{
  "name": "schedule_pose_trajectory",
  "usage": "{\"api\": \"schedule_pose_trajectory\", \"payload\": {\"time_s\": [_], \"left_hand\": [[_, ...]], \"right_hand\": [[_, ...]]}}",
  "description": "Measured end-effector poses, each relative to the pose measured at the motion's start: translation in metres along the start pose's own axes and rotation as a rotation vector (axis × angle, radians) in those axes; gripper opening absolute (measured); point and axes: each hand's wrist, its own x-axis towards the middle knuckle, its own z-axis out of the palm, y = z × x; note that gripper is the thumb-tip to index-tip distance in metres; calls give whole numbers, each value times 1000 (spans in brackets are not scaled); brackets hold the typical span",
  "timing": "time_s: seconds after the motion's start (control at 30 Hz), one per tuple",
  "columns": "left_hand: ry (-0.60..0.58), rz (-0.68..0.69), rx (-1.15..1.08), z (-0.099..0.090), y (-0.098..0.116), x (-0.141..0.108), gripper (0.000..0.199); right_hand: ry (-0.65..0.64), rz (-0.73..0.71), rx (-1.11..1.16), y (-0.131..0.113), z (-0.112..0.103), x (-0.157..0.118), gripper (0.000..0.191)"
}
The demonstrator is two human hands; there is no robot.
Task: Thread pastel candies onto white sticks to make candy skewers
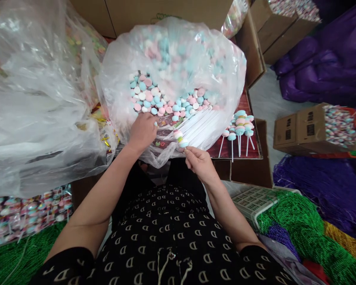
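Observation:
My right hand [199,161] is closed on the stick of a marshmallow skewer [180,139], whose pink, yellow-green and blue pieces point up and to the left. My left hand [142,132] rests at the front edge of a heap of loose pink, white and blue marshmallows [148,94], fingers curled in. A pale bit shows at its fingertips, too small to make out. Around the heap lies a big clear plastic bag [115,75], opened toward me. White sticks [197,124] lie in a bundle just beyond my right hand.
Finished marshmallow skewers [240,124] lie on the dark red tabletop [221,149] at the right. A large plastic bag [38,103] covers the left side. Cardboard boxes [296,128] of skewers, a pale crate [255,204] and green tinsel-like strands [296,217] stand at the right.

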Motion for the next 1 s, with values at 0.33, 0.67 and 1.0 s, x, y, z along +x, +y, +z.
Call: {"api": "schedule_pose_trajectory", "payload": {"time_s": [0.33,0.67,1.0], "left_hand": [[-69,42,76,0,19,19,28],[-146,52,160,2,20,22,31],[-181,71,170,7,34,26,27]], "right_hand": [[66,8,117,0,-11,5,54],[65,2,137,2,-9,6,53],[91,26,124,2,-9,8,55]]}}
